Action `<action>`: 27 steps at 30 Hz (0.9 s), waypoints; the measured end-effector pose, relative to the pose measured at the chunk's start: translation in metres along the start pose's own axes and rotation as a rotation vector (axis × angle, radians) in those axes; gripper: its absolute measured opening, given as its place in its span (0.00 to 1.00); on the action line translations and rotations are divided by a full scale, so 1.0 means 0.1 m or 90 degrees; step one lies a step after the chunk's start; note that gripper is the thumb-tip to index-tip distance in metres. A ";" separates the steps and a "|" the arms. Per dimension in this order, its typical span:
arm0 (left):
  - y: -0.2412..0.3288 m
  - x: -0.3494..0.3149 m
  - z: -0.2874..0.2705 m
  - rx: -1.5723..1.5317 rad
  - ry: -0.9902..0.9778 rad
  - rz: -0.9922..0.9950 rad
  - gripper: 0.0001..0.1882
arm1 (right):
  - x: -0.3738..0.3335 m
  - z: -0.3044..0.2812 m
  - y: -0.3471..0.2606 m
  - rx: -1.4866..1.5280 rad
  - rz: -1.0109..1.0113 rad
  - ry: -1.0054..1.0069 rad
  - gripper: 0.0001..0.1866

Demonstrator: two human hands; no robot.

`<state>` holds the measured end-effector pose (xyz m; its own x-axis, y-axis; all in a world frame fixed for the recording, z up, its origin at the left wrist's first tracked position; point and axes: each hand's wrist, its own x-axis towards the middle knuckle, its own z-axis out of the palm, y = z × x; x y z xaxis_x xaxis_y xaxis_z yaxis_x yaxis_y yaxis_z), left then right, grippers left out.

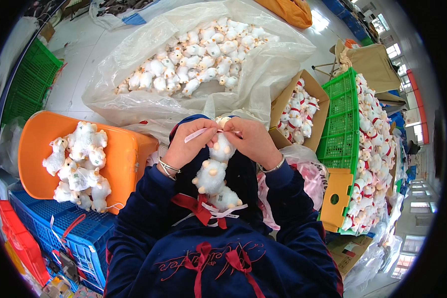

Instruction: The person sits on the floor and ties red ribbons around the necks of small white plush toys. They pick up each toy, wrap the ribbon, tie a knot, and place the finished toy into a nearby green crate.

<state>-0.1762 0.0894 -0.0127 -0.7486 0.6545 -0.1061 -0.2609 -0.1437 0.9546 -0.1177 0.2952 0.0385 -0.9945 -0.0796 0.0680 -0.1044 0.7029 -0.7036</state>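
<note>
My left hand [191, 141] and my right hand [253, 141] meet above my lap, thumbs and fingertips pinched together. Between them runs a narrow pale pink ribbon [195, 134], with one end sticking out past my left fingers. It lies at the neck of a small white plush toy [223, 150], whose head is partly hidden by my fingers. Below it on my lap rest a second white plush toy [210, 177] and a third plush toy [225, 198]. Nearby lie a red ribbon [196, 207] and several loose white ribbons [228, 212].
Ahead, a large clear plastic bag [119, 54] holds many plush toys. An orange bin [32, 144] with more toys stands left, above a blue crate [84, 233]. To the right are a cardboard box [317, 119] and a green crate [338, 124] beside toys with red ribbons.
</note>
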 end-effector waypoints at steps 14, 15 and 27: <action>0.14 0.02 -0.15 -0.006 -0.102 -0.049 0.10 | -0.21 0.35 0.05 -0.019 -0.014 0.208 0.09; 0.13 0.03 -0.15 -0.010 -0.086 -0.085 0.10 | -0.22 0.36 0.05 -0.012 -0.012 0.207 0.09; 0.09 0.12 0.06 0.099 -0.073 -0.055 0.10 | -0.30 0.38 0.03 0.099 0.068 0.218 0.07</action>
<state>-0.1838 0.1007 -0.0036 -0.6505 0.7412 -0.1657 -0.2179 0.0268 0.9756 -0.0881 0.2730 0.0074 -0.9474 0.2479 0.2026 -0.0235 0.5772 -0.8163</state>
